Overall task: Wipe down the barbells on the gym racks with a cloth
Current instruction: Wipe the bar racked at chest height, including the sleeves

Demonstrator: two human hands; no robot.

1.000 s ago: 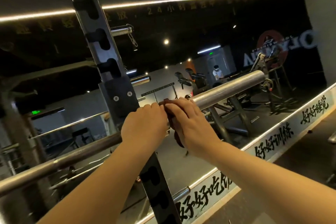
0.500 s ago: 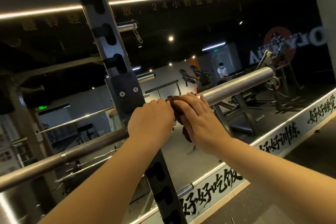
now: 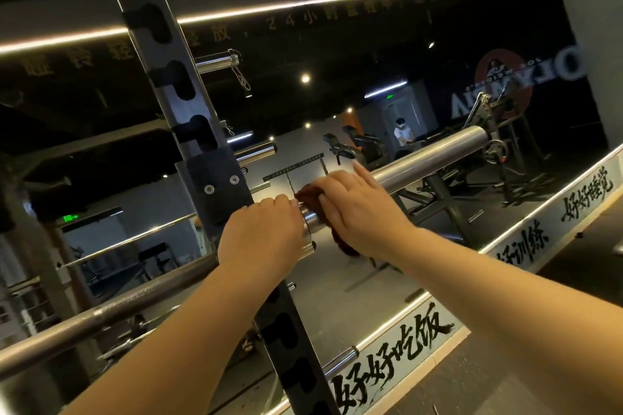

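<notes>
A steel barbell [image 3: 435,155] lies across the black rack upright [image 3: 215,185], its thick sleeve running up to the right and its thin shaft [image 3: 101,317] down to the left. My left hand [image 3: 263,232] grips the bar at the sleeve's collar. My right hand [image 3: 360,212] presses a dark brown cloth [image 3: 312,195] around the sleeve just right of the collar, fingers spread over it. Part of the cloth hangs below the bar behind my right wrist.
A wall mirror behind the rack reflects gym machines [image 3: 448,199] and a person [image 3: 403,133] far off. Short steel pegs [image 3: 219,62] stick out of the upright above the bar. A white strip with black lettering [image 3: 387,354] runs along the floor edge.
My right hand has slid with the cloth a little right along the sleeve, away from my left hand, uncovering the shiny collar between them. The view has shifted slightly.
</notes>
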